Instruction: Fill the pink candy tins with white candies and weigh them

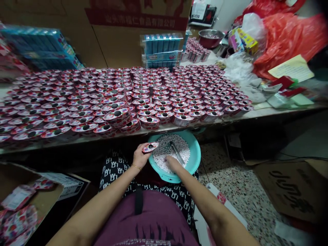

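My left hand [140, 156] is closed around a small oval container [150, 147] with a red and white printed top and a dark round hole in it. It holds the container at the left rim of a teal basin [195, 155]. Small white pellets [164, 145] fill much of the basin. My right hand [173, 164] reaches down into these pellets, and its fingertips are hidden among them. A long metal tool [176, 152], whose kind I cannot make out, lies on the pellets just beyond my right hand.
Rows of similar oval containers [164, 102] cover the table above the basin; several at the front are stacked. Behind them stand blue packs [162, 48] and a large cardboard box [120, 44]. Red plastic bags [289, 37] lie at right. An open carton [51, 201] sits lower left.
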A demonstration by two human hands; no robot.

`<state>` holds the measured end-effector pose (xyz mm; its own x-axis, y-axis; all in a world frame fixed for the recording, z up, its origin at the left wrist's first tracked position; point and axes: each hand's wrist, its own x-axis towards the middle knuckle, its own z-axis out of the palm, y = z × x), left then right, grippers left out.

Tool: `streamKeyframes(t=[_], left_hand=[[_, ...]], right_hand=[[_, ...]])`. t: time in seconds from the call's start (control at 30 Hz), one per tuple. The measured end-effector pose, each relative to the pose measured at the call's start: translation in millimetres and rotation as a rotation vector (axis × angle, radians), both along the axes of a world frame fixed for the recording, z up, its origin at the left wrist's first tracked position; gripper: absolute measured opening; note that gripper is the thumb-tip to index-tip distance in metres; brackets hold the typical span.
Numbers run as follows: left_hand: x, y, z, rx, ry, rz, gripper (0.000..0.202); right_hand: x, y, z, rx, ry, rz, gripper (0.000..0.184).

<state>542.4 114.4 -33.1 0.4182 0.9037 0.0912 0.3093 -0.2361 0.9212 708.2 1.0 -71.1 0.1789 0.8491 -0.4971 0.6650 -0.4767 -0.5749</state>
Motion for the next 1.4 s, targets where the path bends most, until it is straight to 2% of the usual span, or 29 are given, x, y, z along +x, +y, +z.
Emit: streamKeyframes(t=[0.07,0.1,0.17,0.23,0.27,0.37,0.47,0.6,0.77,0.93,1.03,1.27,1.4], left_hand=[[1,-2,-1.0,0.002,-0.010,-0.035,0.034],[3,-3,-1.1,0.001,-0.011,-0.056,0.034],[9,-6,-0.6,0.000,-0.004,-0.099,0.034],[18,-11,0.6,-0.003,0.020,-0.143,0.035],[23,-15,1.2,-0.007,0.037,-0.169,0.035],[39,-24,1.3,-0.019,0.086,-0.243,0.039],[50,-31,-1.2,-0.017,0.096,-0.262,0.039],[55,-31,-5.9,-0.021,0.092,-0.223,0.038],[56,-28,-8.7,-0.053,0.084,-0.202,0.040],[57,-27,-8.4,-0.081,0.015,-0.196,0.039],[55,-28,-9.7,-0.089,-0.070,-0.206,0.037],[54,-28,-15.7,-0.147,-0.166,-0.173,0.038],[51,-26,-14.3,-0.236,-0.179,-0.120,0.040]], right_hand=[[17,-5,4.5,0.011,0.087,-0.069,0.026],[24,-7,9.5,0.043,0.180,-0.154,0.028],[34,-6,24.7,0.172,0.509,-0.431,0.030],[35,2,43.9,0.353,0.923,-0.743,0.027],[33,9,53.5,0.438,1.090,-0.855,0.026],[19,30,75.4,0.623,1.288,-0.980,0.023],[6,45,82.4,0.721,1.225,-0.988,0.021],[0,48,81.1,0.748,1.108,-0.923,0.023],[1,46,83.2,0.716,1.134,-0.886,0.025],[5,46,82.6,0.767,1.207,-0.914,0.021],[4,46,82.1,0.739,1.213,-0.920,0.022],[-5,48,90.5,0.663,1.208,-0.823,0.023],[12,36,87.7,0.767,1.028,-0.870,0.022]])
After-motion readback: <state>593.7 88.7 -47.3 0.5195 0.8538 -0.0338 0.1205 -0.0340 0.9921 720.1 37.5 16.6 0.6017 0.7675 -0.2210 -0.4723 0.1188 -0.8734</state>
